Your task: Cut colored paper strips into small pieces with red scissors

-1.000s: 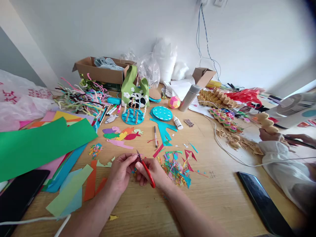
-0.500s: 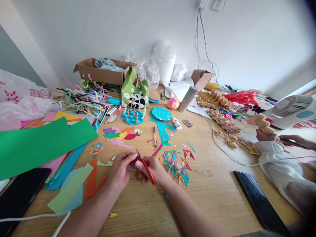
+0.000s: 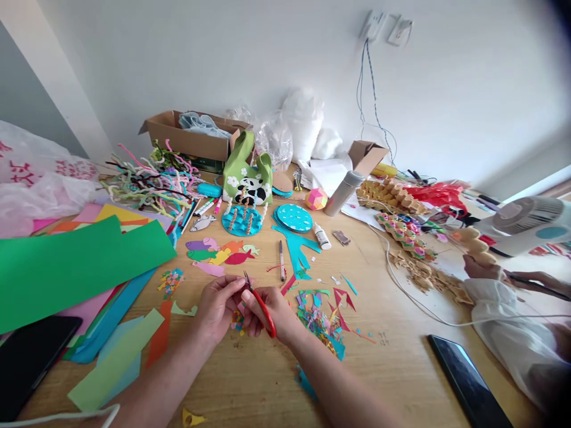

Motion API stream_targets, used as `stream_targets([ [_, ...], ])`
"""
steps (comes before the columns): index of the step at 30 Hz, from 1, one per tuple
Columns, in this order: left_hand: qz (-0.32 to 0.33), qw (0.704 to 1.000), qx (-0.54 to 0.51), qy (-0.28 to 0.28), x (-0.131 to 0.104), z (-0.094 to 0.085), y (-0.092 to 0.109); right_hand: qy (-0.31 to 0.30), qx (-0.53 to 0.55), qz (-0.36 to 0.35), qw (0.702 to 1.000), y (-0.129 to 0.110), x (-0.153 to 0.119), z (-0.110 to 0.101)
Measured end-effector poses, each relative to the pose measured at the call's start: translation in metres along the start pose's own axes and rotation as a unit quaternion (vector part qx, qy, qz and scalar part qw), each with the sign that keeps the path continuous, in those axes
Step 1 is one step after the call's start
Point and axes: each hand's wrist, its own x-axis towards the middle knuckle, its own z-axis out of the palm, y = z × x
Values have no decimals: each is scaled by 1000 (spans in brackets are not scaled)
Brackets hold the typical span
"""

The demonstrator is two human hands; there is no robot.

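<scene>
Red-handled scissors are in my right hand, their narrow tips pointing up and away. My left hand is closed in a pinch close beside the scissor tips; what it pinches is too small to tell. Under and between the hands lie tiny colored paper bits. Beyond them are several paper fish in different colors. A pile of colorful paper scraps lies to the right of my right hand, and a pen lies farther back.
Green paper sheets cover the left side. Behind stand a panda bag, a blue round piece and a grey bottle. A black phone lies at right. Another person's hand holds an egg-carton piece near a fan.
The view has shifted, so the objects at the back sit lower in the picture. My hands stay close together, with the scissors still in my right hand and turned slightly.
</scene>
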Motion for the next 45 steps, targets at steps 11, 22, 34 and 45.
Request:
stream_targets([
  [11,-19,1000,5,-23,-8,-3,-5,-10,-4,3,1000,9,-4,0],
  [22,-20,1000,16,-6,-9,0,-1,-5,-14,18,1000,9,-3,-2],
  [34,-20,999,7,-30,-7,-2,-3,4,-24,-10,1000,10,-3,0],
  [45,-21,1000,-5,-11,-10,2,0,3,-18,7,1000,7,-5,1],
])
